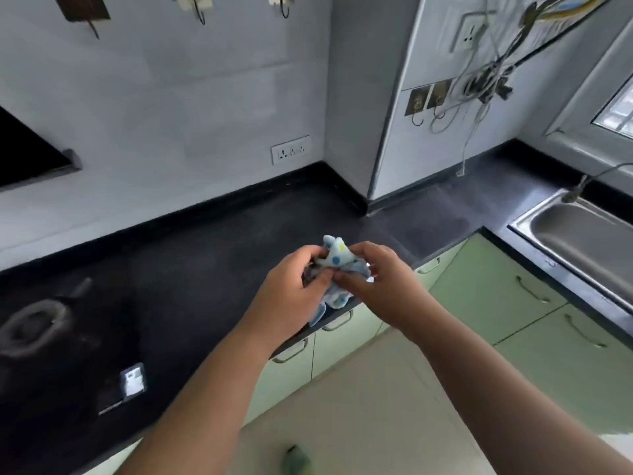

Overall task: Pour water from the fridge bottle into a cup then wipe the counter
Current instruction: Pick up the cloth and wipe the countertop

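Observation:
A small light-blue cloth [334, 258] with coloured dots is bunched up between both hands, above the front edge of the black counter [191, 255]. My left hand [291, 293] grips its left side with curled fingers. My right hand [380, 282] pinches its right side, thumb and fingers closed on the fabric. A loose end of the cloth hangs down below the hands. No bottle or cup shows in this view.
A gas stove burner [32, 325] sits on the counter at the left. A steel sink [582, 241] with a tap is at the right. Pale green cabinet doors [496, 293] run below the counter. Sockets, hooks and hanging cables are on the wall.

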Tool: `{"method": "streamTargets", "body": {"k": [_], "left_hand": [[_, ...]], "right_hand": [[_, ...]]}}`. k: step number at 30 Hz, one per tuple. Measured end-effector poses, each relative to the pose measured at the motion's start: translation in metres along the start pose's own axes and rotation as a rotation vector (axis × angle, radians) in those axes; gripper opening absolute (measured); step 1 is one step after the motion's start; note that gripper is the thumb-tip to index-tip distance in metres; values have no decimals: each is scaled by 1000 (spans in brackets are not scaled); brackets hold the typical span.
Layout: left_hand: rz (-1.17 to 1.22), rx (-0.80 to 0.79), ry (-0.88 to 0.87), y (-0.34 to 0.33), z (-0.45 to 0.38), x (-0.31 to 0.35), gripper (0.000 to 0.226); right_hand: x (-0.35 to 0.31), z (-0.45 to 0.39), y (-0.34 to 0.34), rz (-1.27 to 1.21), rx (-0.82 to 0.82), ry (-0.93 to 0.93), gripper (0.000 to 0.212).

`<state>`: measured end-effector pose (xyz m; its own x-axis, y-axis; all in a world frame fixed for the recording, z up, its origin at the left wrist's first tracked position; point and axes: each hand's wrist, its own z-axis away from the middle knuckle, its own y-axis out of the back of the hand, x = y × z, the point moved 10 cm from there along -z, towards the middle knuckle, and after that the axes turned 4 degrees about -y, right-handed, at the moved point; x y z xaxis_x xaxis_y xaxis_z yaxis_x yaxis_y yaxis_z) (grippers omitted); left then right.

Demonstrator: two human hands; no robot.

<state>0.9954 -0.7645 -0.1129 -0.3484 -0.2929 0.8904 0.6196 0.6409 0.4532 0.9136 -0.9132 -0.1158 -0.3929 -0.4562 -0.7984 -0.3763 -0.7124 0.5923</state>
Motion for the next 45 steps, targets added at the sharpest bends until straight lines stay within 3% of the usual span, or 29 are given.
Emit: {"method": "streamTargets", "body": {"k": [7, 11, 14, 17, 23, 26, 28, 30, 33, 37, 42, 45], "left_hand": [[-59, 86, 17, 32, -24, -15, 8], [-79, 130, 47, 50, -36, -18, 8], [-49, 205, 74, 68, -41, -18, 9], [36, 287, 104, 84, -45, -13, 19], [86, 294, 106, 97, -66, 7, 28], [-234, 312, 85, 108, -73, 17, 23], [-565, 394, 11, 119, -77, 32, 25], [-709, 436, -51, 125, -78, 43, 28], [-753, 443, -4, 134, -81, 35, 34], [-699, 457, 105, 145, -86, 19, 44], [-693, 347, 232, 153, -85, -14, 41], [-694, 349, 248, 158, -81, -28, 45]], "right_hand": [[-17, -38, -29, 4, -158, 8, 41], [-25, -62, -49, -99, -329, -61, 71], [-34, -72, -68, -247, -562, -116, 90], [-45, -76, -80, -317, -788, -107, 67], [-44, -110, -72, -190, -913, -52, 41], [-43, -135, -65, -33, -849, 10, 27], [-48, -159, -55, 111, -696, 99, 20], [-59, -180, -39, 254, -501, 212, 22], [-75, -198, -22, 266, -337, 364, 33], [-64, -214, -26, 54, -432, 265, 36], [-69, -226, -6, 194, -311, 386, 37], [-56, -229, -11, 299, -413, 350, 28]]}}
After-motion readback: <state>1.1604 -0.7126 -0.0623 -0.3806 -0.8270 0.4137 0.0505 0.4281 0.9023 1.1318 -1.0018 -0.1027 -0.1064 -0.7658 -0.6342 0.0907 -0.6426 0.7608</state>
